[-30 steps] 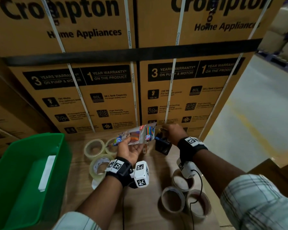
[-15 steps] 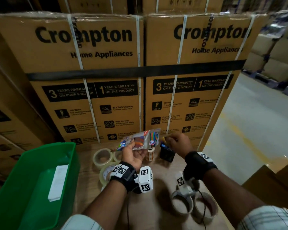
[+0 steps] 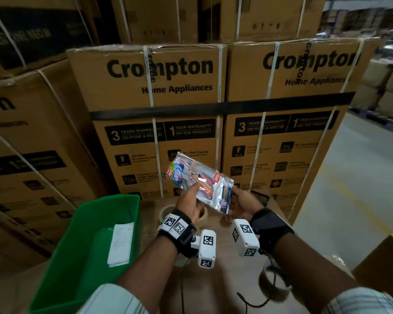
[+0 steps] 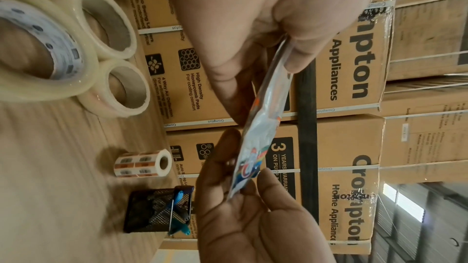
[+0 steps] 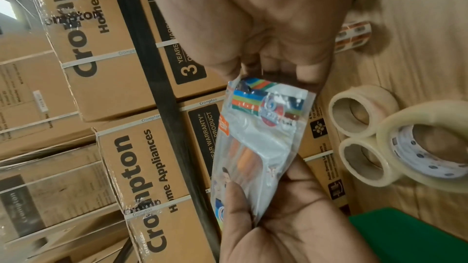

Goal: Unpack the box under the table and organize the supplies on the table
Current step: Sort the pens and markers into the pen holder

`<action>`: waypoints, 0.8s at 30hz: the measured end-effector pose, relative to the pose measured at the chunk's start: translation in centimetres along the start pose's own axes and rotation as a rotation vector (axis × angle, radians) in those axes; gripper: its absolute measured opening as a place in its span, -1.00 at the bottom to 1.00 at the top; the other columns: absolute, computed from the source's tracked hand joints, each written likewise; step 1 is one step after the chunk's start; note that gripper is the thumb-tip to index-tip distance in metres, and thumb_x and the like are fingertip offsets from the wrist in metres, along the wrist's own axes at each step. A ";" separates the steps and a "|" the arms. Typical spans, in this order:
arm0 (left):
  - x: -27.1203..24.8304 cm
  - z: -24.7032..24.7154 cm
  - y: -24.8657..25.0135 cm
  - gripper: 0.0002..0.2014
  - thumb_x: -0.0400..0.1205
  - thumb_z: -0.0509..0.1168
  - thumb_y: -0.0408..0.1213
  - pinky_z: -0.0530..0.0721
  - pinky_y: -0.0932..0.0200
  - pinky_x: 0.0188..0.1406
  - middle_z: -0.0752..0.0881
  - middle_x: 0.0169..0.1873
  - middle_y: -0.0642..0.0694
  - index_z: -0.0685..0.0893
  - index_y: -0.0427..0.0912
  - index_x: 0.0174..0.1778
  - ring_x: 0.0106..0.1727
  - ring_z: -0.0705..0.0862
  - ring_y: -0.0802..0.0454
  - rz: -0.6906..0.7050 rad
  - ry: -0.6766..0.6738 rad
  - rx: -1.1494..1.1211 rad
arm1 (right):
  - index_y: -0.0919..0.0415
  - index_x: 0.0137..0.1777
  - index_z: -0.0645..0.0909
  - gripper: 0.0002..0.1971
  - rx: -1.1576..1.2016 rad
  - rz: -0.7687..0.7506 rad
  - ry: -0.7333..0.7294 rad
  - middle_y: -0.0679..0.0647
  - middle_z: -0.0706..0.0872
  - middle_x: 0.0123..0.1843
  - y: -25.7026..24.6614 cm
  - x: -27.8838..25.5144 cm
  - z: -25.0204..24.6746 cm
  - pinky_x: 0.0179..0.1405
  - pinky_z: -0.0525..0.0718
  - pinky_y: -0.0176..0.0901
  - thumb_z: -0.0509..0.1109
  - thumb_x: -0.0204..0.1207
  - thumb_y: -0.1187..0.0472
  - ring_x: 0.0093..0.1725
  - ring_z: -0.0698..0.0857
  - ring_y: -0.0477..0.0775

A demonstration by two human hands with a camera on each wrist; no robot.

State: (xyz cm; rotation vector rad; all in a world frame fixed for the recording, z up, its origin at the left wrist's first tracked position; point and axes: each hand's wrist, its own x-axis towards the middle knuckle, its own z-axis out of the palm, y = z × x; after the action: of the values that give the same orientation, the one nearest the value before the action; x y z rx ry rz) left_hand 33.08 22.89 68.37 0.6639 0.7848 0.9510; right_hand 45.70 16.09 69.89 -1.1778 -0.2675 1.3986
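Observation:
A clear plastic packet of coloured pens (image 3: pixel 197 175) is held up above the wooden table (image 3: pixel 225 282) by both hands. My left hand (image 3: pixel 192 193) pinches its near long edge, thumb on top. My right hand (image 3: pixel 235 197) pinches the packet's right end. In the left wrist view the packet (image 4: pixel 263 127) shows edge-on between the two hands. In the right wrist view the packet (image 5: pixel 260 127) shows its printed face, with the pens inside. A black mesh holder (image 4: pixel 157 211) with blue pens in it stands on the table below the hands.
A green bin (image 3: pixel 89 245) with a white paper (image 3: pixel 120 243) in it sits at the left. Clear tape rolls (image 4: pixel 106 33) and a small label roll (image 4: pixel 142 163) lie on the table. Strapped cardboard cartons (image 3: pixel 179 98) wall off the far edge. A brown box (image 3: pixel 383 264) stands at the right.
My right hand left the mesh holder and took hold of the packet's right end. The packet rose and turned in both hands. The head view tilted upward.

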 end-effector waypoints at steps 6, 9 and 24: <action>-0.6 -1.9 1.0 -0.73 0.67 0.22 -0.39 0.52 -0.34 0.38 0.70 0.21 -0.31 0.59 -0.23 0.29 0.24 0.67 -0.29 -0.022 0.058 -0.082 | 0.26 -0.07 0.59 -0.70 0.028 -0.020 -0.014 0.07 0.79 -0.43 1.3 -0.8 1.6 -0.52 0.74 -0.23 0.07 0.74 0.17 -0.48 0.77 -0.03; -1.2 -2.4 1.4 -0.75 0.68 0.22 -0.39 0.62 -0.25 0.22 0.76 0.04 -0.25 0.60 -0.23 0.27 0.04 0.72 -0.20 -0.037 0.074 -0.142 | 0.29 0.04 0.57 -0.77 0.013 -0.067 0.018 0.17 0.75 -0.17 1.3 -0.9 1.9 -0.34 0.79 -0.12 0.10 0.73 0.23 -0.24 0.75 0.06; -1.1 -1.5 -0.9 -0.82 0.71 0.12 -0.38 0.68 -0.09 -0.26 0.79 -0.40 -0.19 0.62 -0.19 -0.09 -0.23 0.71 -0.15 -0.196 0.104 -0.319 | 0.43 -0.14 0.64 -0.95 -0.485 -0.253 0.251 0.21 0.71 -0.27 -0.7 -2.6 0.2 -0.43 0.75 -0.30 0.43 0.50 0.41 -0.38 0.69 0.01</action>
State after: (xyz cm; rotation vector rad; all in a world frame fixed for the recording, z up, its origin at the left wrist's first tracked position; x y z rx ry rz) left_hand 31.88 21.73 67.19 0.2570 0.7537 0.9108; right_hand 45.36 14.15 71.75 -1.6373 -0.5784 0.9760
